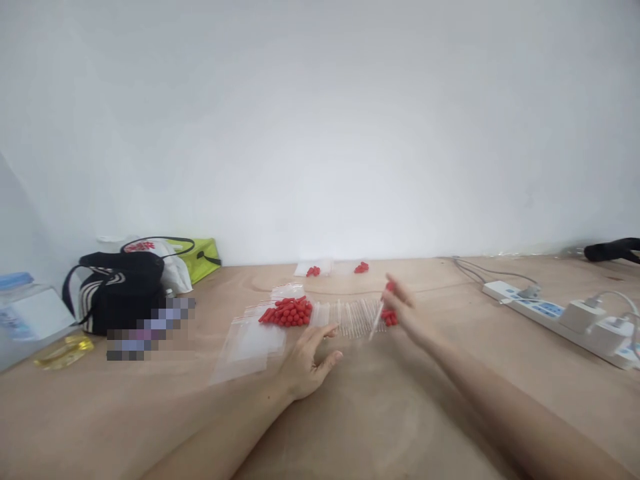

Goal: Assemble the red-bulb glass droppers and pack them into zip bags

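Note:
My right hand (411, 315), blurred by motion, is closed on a glass dropper (377, 323): a thin clear tube slanting down to the left, with a red rubber bulb at its top. Below it lies a row of clear glass tubes (354, 317) on the wooden table. A few red rubber bulbs (390, 319) sit just past the row's right end, partly behind that hand. My left hand (305, 363) rests by the row's left end, thumb and fingers apart, holding nothing. Behind it is a larger heap of red bulbs (287, 312) on clear zip bags (246, 347).
Two small groups of red pieces, left (313, 271) and right (361, 267), lie near the wall. A black bag (123, 293), a green bag (204, 257), a plastic container (33, 313) and yellow tape (65, 352) stand left. A power strip (545, 308) with plugs lies right.

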Tool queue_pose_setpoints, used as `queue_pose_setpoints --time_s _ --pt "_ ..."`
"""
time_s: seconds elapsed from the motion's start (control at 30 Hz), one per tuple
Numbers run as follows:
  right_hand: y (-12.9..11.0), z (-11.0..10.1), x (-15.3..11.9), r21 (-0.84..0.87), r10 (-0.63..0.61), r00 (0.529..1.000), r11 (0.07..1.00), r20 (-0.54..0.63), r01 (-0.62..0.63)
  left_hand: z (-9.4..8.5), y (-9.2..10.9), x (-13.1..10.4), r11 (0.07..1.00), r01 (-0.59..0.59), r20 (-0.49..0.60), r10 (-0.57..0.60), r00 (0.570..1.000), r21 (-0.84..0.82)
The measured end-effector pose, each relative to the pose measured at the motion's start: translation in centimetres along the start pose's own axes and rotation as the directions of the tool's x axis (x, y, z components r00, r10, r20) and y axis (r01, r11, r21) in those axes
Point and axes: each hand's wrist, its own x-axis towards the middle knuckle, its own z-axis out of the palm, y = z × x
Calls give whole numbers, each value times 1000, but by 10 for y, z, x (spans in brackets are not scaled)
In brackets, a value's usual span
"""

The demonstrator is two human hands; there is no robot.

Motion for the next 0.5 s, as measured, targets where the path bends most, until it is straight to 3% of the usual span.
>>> queue_pose_setpoints --time_s 0.07,0.13,0.27,0.5 --pt "3 -28 28 -225 -7 997 974 -76 -11 -1 0 0 1000 -5 9 5 1000 25" --pt "13 -53 49 -527 66 993 842 -101 -110 -1 0 1 999 -3 26 1 1000 41" --pt "47 -73 61 -643 114 982 744 -149 -183 -1 1 2 998 12 58 -15 998 55" --pt "83 -70 58 -719 78 995 688 -64 -100 1 -1 1 998 -1 77 -3 997 60"
